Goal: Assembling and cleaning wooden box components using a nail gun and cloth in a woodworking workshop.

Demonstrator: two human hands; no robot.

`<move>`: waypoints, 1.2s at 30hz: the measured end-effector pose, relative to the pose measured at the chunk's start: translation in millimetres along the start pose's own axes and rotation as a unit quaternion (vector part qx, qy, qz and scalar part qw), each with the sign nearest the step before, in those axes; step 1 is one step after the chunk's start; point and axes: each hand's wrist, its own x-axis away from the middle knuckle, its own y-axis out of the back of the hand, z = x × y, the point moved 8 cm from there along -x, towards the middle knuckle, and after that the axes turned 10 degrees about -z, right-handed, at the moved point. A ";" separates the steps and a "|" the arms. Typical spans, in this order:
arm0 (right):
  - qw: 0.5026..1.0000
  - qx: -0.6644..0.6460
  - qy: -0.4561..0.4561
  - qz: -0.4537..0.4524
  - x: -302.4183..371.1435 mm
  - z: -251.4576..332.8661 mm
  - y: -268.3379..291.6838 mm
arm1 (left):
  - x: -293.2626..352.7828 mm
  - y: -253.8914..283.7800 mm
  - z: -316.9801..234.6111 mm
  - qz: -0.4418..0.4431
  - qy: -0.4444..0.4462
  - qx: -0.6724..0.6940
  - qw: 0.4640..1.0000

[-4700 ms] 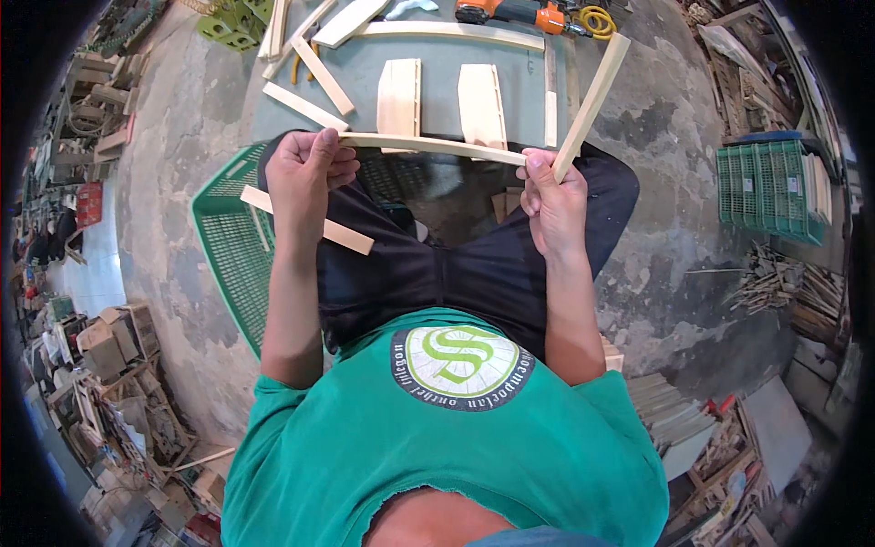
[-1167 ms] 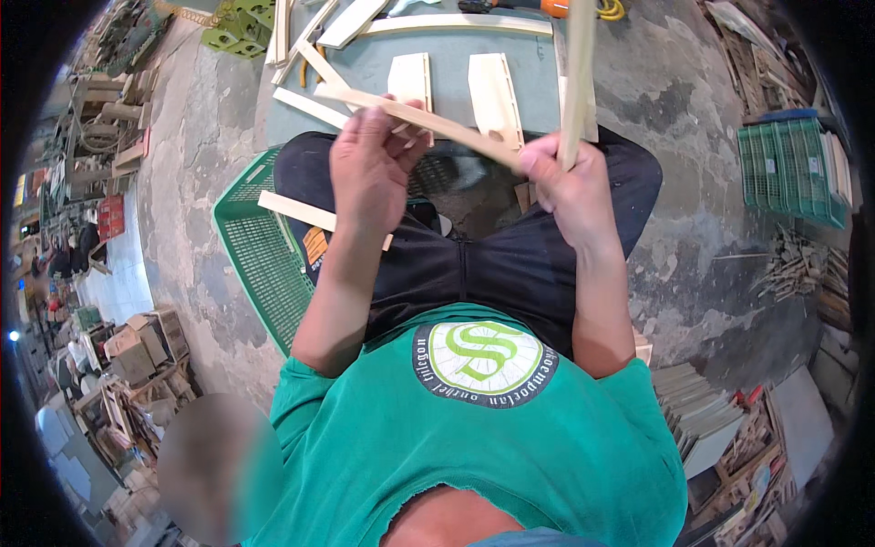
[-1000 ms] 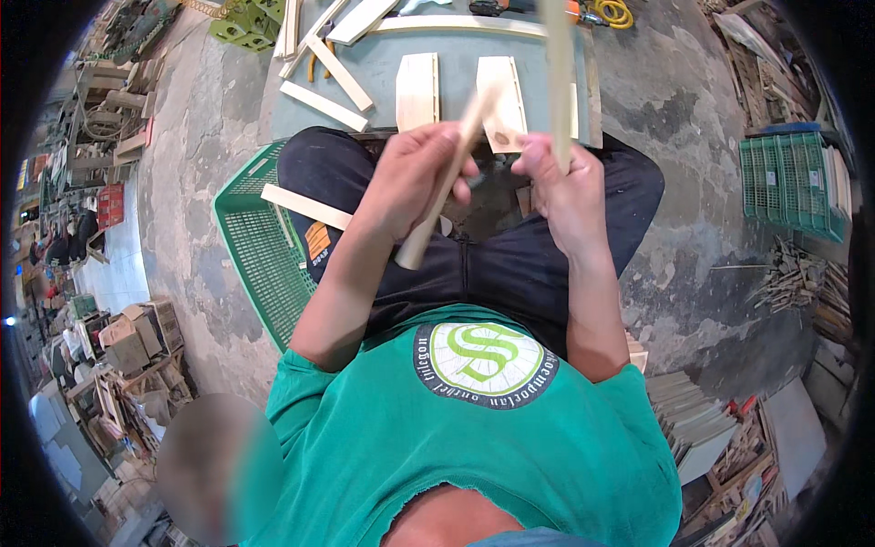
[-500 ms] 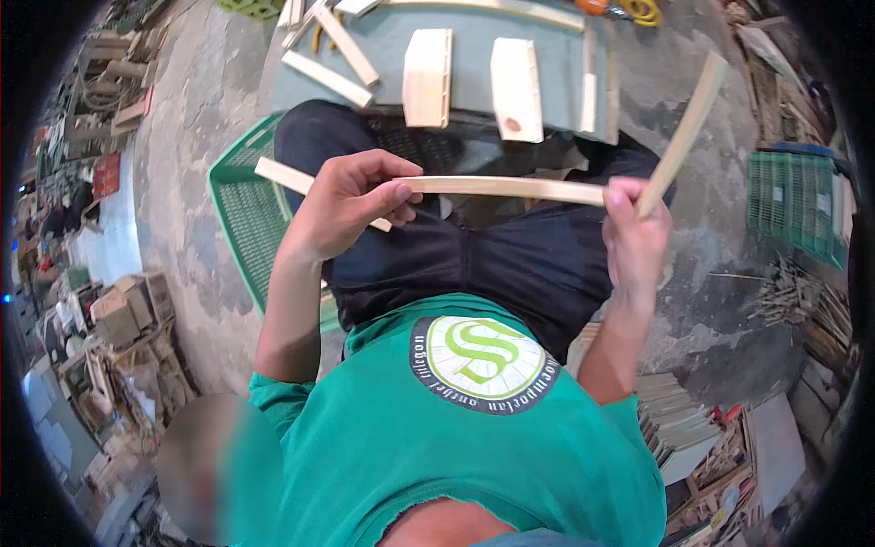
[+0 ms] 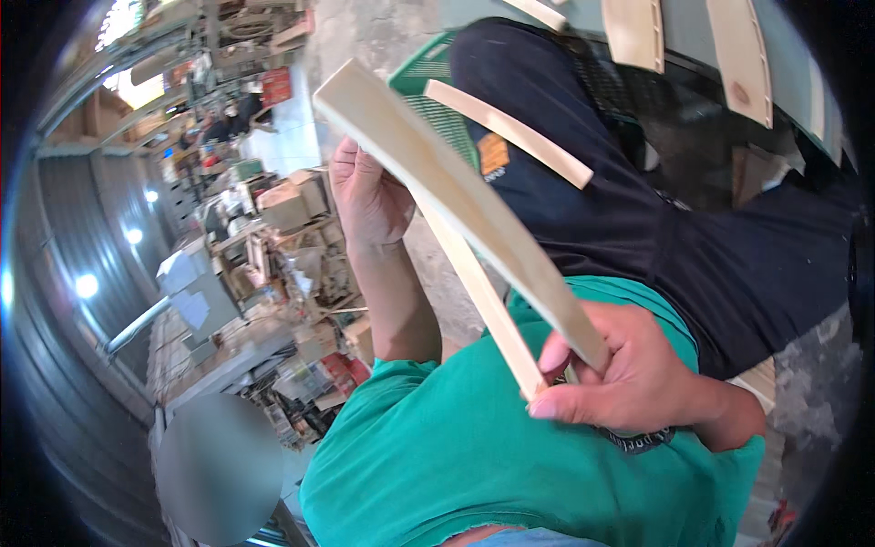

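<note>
Two pale wooden strips meet at a narrow angle in front of my chest. My right hand (image 5: 633,369) is closed on their near ends, with the thumb at the lower strip's tip. The broader-looking upper strip (image 5: 456,201) slants up toward the far left, its far end beside my left hand. The lower strip (image 5: 476,292) runs up behind it to my left hand (image 5: 372,196). That hand is closed around the lower strip's far end, its fingers partly hidden by the upper strip. Another wooden strip (image 5: 510,134) lies across my left thigh.
A green plastic crate (image 5: 424,73) stands beside my left leg. Beyond my knees, a grey worktop (image 5: 684,27) carries flat tapered wooden pieces (image 5: 633,32) and a short strip (image 5: 538,11). Boxes and stacked wood (image 5: 292,201) crowd the left side.
The view has swung left. Both strips have turned from spread wide apart to a narrow angle, with my right hand lower and nearer my chest. The strip on my thigh stays there.
</note>
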 end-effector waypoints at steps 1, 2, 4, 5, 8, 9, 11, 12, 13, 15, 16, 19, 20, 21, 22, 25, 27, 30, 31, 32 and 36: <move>0.999 -0.046 -0.015 0.026 -2.3 0.6 -9.2 | 1.2 -6.9 -4.2 -0.002 0.008 0.000 1.000; 0.998 -0.048 -0.008 0.032 -5.4 6.8 -14.3 | 2.7 -14.6 -7.1 -0.004 0.016 0.002 1.000; 0.997 -0.009 -0.013 0.078 -4.5 19.0 -27.3 | 1.3 -14.5 -10.9 -0.021 -0.010 -0.042 0.999; 0.995 0.029 0.021 0.089 -3.6 26.3 -30.0 | 0.1 -20.0 -7.7 0.024 0.005 0.003 1.000; 0.992 0.030 0.086 0.085 -4.5 27.3 -32.8 | -1.5 -34.2 3.0 0.003 0.038 0.087 0.995; 0.992 0.012 0.113 0.050 -3.8 33.5 -26.4 | -4.7 -38.0 8.6 0.012 0.042 0.084 0.996; 0.988 -0.007 0.150 -0.027 0.9 46.4 0.0 | -15.1 -54.3 16.6 0.014 0.055 0.072 0.996; 0.977 -0.034 0.188 -0.096 5.8 56.9 21.5 | -20.8 -57.1 26.6 -0.048 0.071 0.054 0.995; 0.965 -0.013 0.220 -0.140 13.7 71.1 46.0 | -28.4 -65.9 30.2 -0.031 0.074 0.055 0.995; 0.941 -0.037 0.257 -0.217 30.4 93.2 102.5 | -39.1 -90.8 32.2 0.031 0.075 0.064 0.995; 0.924 -0.085 0.267 -0.261 44.4 100.9 132.7 | -43.7 -108.3 34.0 0.027 0.070 0.036 0.997; 0.875 -0.131 0.334 -0.325 79.1 130.2 199.7 | -47.0 -175.1 34.6 0.075 0.052 -0.002 0.996; 0.858 -0.138 0.354 -0.346 94.0 141.5 214.9 | -48.1 -196.2 32.6 0.092 0.054 0.023 0.994; 0.869 -0.156 0.370 -0.288 101.4 155.2 218.6 | -48.8 -215.8 30.3 0.112 0.053 0.016 0.992; 0.866 -0.135 0.379 -0.295 109.2 165.3 221.3 | -49.3 -229.1 27.8 0.127 0.049 0.007 0.991; 0.836 -0.141 0.416 -0.329 132.8 185.1 220.7 | -46.7 -252.8 18.6 0.166 0.034 0.025 0.985; 0.829 -0.133 0.429 -0.334 143.7 190.3 213.2 | -40.8 -259.0 10.4 0.178 0.024 0.012 0.984; 0.832 -0.123 0.434 -0.324 150.2 195.5 205.3 | -34.6 -261.6 -0.3 0.190 0.017 0.018 0.982; 0.830 -0.136 0.434 -0.322 151.7 194.6 203.1 | -32.8 -262.4 -3.2 0.204 0.007 0.029 0.978; 0.829 -0.149 0.433 -0.319 152.5 193.9 202.1 | -31.7 -260.9 -5.6 0.200 0.003 0.039 0.979; 0.842 -0.147 0.431 -0.289 150.3 195.1 197.5 | -26.2 -256.0 -15.6 0.194 -0.022 0.045 0.980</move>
